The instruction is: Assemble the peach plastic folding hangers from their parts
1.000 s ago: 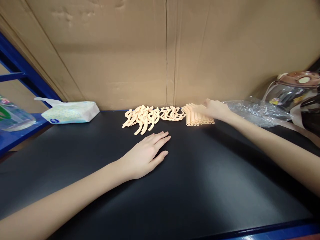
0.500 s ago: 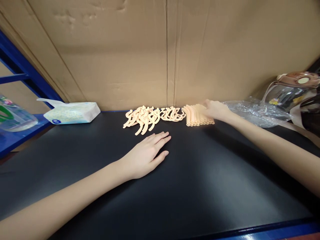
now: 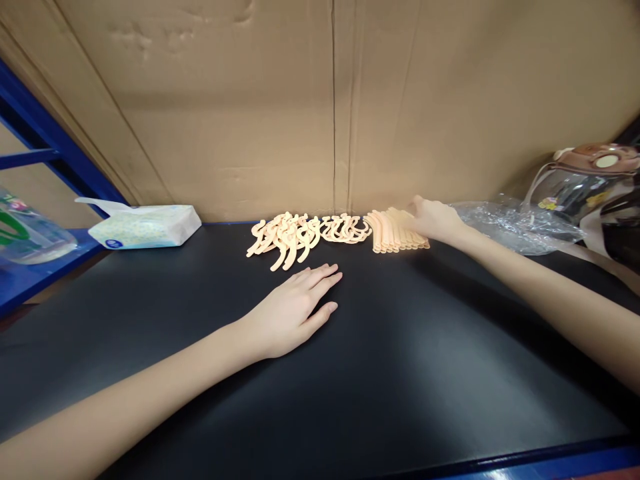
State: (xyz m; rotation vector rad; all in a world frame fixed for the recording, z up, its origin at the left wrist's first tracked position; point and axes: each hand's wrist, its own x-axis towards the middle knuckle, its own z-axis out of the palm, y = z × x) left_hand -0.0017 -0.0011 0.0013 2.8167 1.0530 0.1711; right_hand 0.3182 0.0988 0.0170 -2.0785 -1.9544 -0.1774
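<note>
My left hand (image 3: 295, 310) lies flat on the black tabletop (image 3: 320, 407), palm down, fingers stretched out and holding nothing. Just beyond its fingers is a loose heap of peach-coloured curved pieces (image 3: 286, 237). Thinner peach curved pieces (image 3: 345, 229) form a small pile to the right of that heap. Farther right, similar curved tube-like pieces (image 3: 393, 230) are lined up side by side in a neat stack. My right hand (image 3: 436, 220) is at the right back of this stack, fingers bent and drawn together; the fingertips are blurred, and what they hold cannot be made out.
A tissue pack (image 3: 145, 225) stands at the back left, near a blue metal frame (image 3: 65, 150) and a clear plastic bottle (image 3: 33, 230). Crumpled clear plastic (image 3: 515, 223) and a brown-lidded bottle (image 3: 575, 187) are at the right. A cardboard wall (image 3: 240, 107) closes the back.
My right hand has lifted very slightly and shifted a little to the right at the stack. My left hand and the piles have stayed in place.
</note>
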